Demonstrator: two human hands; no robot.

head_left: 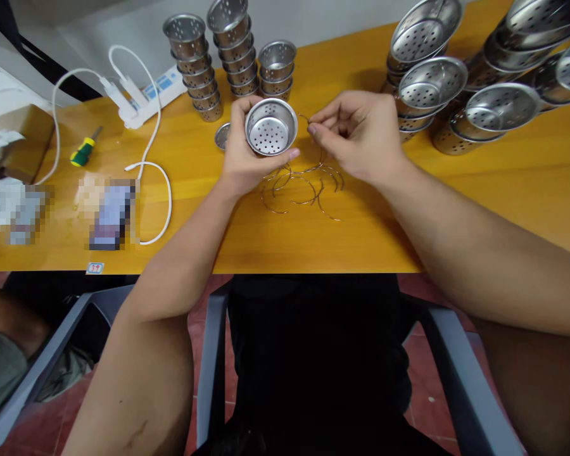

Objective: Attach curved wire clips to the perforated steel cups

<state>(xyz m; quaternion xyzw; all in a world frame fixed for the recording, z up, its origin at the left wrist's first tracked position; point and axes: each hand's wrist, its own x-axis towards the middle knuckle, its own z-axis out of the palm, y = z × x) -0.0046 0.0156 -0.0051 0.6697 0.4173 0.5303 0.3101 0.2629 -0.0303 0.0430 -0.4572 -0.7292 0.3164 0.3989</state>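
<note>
Yellow table (pixel 361 240): strainer stacks (pixel 228 57), wire loops (pixel 304 187)

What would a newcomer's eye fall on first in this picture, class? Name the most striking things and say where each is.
At the centre, the left hand holds a perforated steel cup above the yellow table, while the right hand pinches a thin wire beside its rim. Loose wire loops lie just below the hands. Stacks of similar cups stand behind, and wider strainers pile up on the right.

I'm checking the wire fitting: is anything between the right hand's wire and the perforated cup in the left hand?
Nothing visible does. The left hand holds the perforated cup tilted up, and the right hand pinches a thin wire right beside its rim, with only open air between them.
</note>
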